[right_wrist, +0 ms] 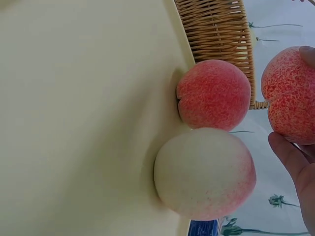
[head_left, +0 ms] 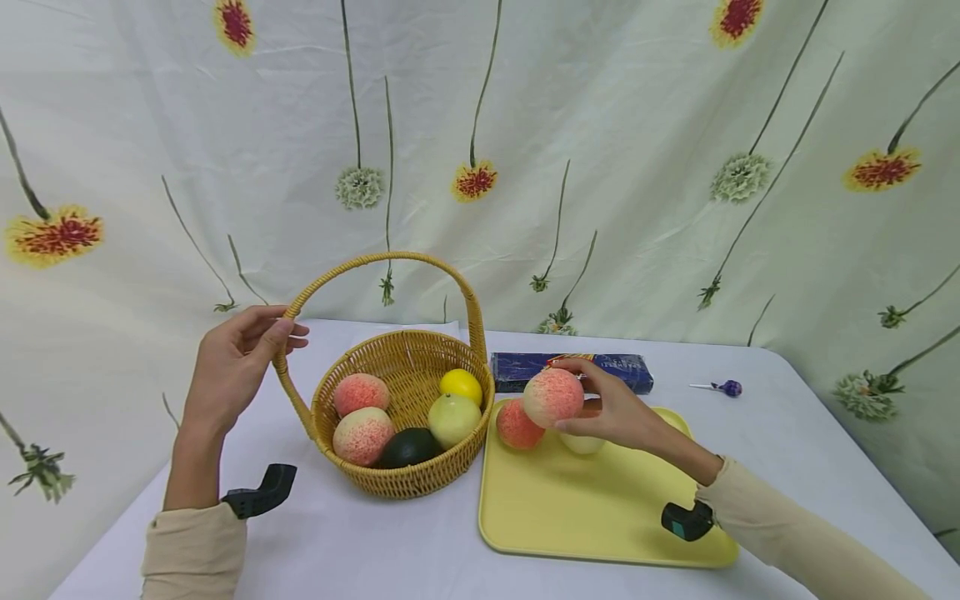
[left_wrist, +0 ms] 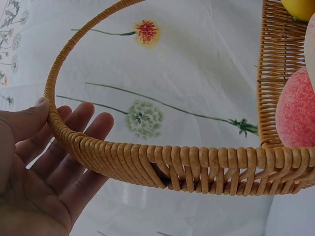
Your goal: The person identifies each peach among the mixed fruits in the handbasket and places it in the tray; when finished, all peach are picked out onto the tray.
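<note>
My left hand (head_left: 225,367) holds the side of the wicker basket's arched handle (head_left: 382,257), with the thumb on one side and the fingers on the other. Inside the basket (head_left: 420,482) lie two pink peaches, a dark green fruit (head_left: 407,450), a yellow lemon (head_left: 461,384) and a pale green round fruit (head_left: 454,422). Over the far left part of the yellow tray (head_left: 585,517), my right hand (head_left: 618,412) grips a pink-and-cream peach (head_left: 553,397) between thumb and fingers. A redder peach (right_wrist: 214,94) and a paler peach (right_wrist: 204,174) rest side by side on the tray below.
Behind the tray lies a long dark blue packet (head_left: 633,373). A purple lollipop (head_left: 731,388) is farther right on the white-covered table (head_left: 360,550). A flowered cloth (head_left: 615,125) hangs along the back. The tray's left edge is close beside the basket.
</note>
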`<move>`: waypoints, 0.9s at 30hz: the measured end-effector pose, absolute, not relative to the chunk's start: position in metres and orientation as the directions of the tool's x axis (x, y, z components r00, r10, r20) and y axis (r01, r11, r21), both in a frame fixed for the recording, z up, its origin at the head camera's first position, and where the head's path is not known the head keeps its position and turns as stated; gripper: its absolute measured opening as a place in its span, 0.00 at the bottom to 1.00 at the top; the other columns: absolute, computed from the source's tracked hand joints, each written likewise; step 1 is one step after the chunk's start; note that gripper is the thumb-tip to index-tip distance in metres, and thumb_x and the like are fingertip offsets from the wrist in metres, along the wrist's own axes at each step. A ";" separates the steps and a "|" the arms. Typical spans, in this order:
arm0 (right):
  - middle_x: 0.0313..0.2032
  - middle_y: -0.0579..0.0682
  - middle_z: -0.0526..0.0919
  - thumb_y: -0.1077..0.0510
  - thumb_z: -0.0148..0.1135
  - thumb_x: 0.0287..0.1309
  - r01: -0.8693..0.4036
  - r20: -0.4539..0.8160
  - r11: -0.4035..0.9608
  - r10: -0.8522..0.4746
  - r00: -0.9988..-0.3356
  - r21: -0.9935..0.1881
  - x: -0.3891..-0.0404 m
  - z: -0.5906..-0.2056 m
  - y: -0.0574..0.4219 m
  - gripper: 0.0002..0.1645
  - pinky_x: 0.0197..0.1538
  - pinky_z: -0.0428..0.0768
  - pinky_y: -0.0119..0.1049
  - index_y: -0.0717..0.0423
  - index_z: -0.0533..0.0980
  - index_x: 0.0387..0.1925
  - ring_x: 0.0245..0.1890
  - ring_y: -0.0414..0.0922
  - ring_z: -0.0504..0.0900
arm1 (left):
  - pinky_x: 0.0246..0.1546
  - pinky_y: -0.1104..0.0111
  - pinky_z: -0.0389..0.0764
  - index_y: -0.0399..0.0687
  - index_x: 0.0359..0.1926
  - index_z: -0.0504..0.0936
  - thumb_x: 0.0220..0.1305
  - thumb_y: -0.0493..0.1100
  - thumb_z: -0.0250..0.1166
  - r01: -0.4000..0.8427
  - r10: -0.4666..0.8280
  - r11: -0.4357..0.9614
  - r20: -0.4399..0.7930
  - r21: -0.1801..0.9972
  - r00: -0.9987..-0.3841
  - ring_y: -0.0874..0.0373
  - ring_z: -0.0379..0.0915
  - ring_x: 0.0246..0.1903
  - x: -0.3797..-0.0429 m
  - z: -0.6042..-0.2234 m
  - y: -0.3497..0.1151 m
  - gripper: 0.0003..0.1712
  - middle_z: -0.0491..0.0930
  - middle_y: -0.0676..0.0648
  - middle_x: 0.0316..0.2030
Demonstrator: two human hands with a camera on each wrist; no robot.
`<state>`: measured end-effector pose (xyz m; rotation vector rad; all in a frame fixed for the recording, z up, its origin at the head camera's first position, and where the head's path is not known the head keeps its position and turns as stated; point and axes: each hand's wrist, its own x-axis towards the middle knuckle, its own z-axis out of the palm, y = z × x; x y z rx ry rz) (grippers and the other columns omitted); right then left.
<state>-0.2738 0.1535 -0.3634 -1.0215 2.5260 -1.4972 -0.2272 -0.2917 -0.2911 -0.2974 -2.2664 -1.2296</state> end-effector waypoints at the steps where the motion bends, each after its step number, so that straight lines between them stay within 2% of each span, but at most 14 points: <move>1: 0.59 0.57 0.71 0.58 0.75 0.48 -0.515 0.291 0.317 -0.546 -0.786 -0.796 -0.274 -0.364 0.155 0.45 0.47 0.83 0.37 0.53 0.63 0.65 0.54 0.56 0.77 | 0.38 0.82 0.78 0.34 0.57 0.74 0.70 0.42 0.57 0.433 -0.060 0.559 0.555 0.707 -0.829 0.72 0.81 0.36 -0.227 -0.291 -0.292 0.20 0.81 0.63 0.37; 15: 0.59 0.60 0.70 0.58 0.74 0.49 -0.509 0.305 0.327 -0.509 -0.805 -0.796 -0.267 -0.369 0.177 0.44 0.49 0.82 0.38 0.59 0.61 0.65 0.57 0.59 0.75 | 0.38 0.82 0.78 0.35 0.57 0.74 0.70 0.42 0.57 0.435 -0.060 0.555 0.555 0.710 -0.830 0.72 0.81 0.36 -0.228 -0.292 -0.292 0.20 0.81 0.64 0.37; 22: 0.59 0.58 0.70 0.58 0.74 0.48 -0.491 0.294 0.351 -0.485 -0.824 -0.798 -0.263 -0.368 0.189 0.44 0.51 0.81 0.37 0.57 0.62 0.65 0.58 0.59 0.74 | 0.39 0.83 0.78 0.35 0.57 0.74 0.70 0.43 0.57 0.428 -0.066 0.560 0.553 0.710 -0.830 0.73 0.81 0.36 -0.228 -0.292 -0.292 0.20 0.81 0.64 0.37; 27: 0.59 0.59 0.69 0.59 0.73 0.49 -0.489 0.298 0.366 -0.468 -0.832 -0.792 -0.262 -0.371 0.197 0.44 0.51 0.81 0.38 0.61 0.61 0.65 0.57 0.59 0.74 | 0.38 0.82 0.78 0.34 0.57 0.74 0.70 0.43 0.57 0.428 -0.066 0.557 0.552 0.711 -0.831 0.72 0.81 0.36 -0.228 -0.292 -0.292 0.21 0.81 0.64 0.36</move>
